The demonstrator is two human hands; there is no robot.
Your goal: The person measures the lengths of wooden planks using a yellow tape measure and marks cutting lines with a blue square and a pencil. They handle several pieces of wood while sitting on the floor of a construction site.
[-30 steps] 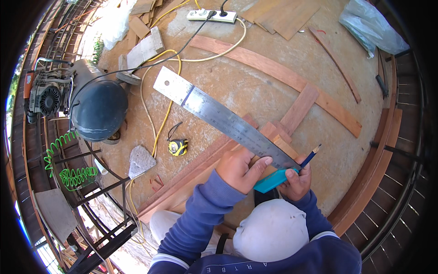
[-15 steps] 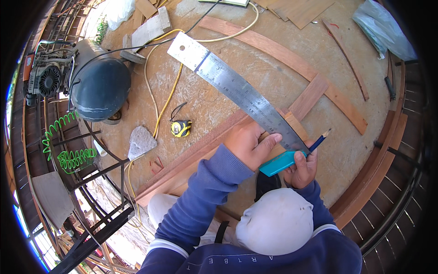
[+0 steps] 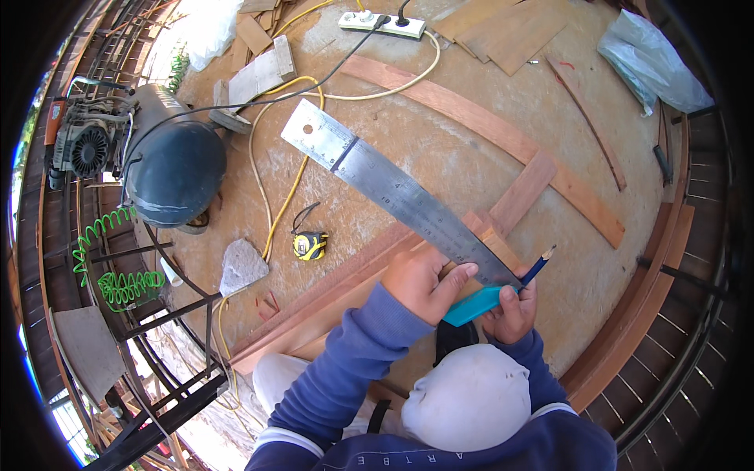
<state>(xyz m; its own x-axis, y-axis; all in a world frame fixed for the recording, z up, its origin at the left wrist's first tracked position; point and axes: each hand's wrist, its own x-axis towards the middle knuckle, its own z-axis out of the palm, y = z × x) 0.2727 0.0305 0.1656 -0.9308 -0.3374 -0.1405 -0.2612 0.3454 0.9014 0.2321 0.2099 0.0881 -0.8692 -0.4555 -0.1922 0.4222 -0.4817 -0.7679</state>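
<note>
A try square with a long steel blade (image 3: 393, 192) and a teal handle (image 3: 473, 306) is in both my hands. My left hand (image 3: 420, 284) is closed on the blade near the handle, thumb on top. My right hand (image 3: 512, 310) grips the handle's right end, its thumb pressed on it. A dark blue pencil (image 3: 539, 265), its sharpened point away from me, also sticks out of my right hand. Long reddish wooden boards (image 3: 338, 275) lie below my left hand and partly under the blade. Whether the blade touches them I cannot tell.
A yellow-black tape measure (image 3: 310, 246) and a grey stone (image 3: 243, 265) lie left of the boards. An air compressor (image 3: 174, 161) stands at left. Cables run to a white power strip (image 3: 382, 24). Joined planks (image 3: 471, 118) lie beyond; a plastic bag (image 3: 652, 63) sits at far right.
The view has shifted, so the scene sits lower and more of the power strip shows. The blade's far end has swung slightly toward me. Both hands keep their hold.
</note>
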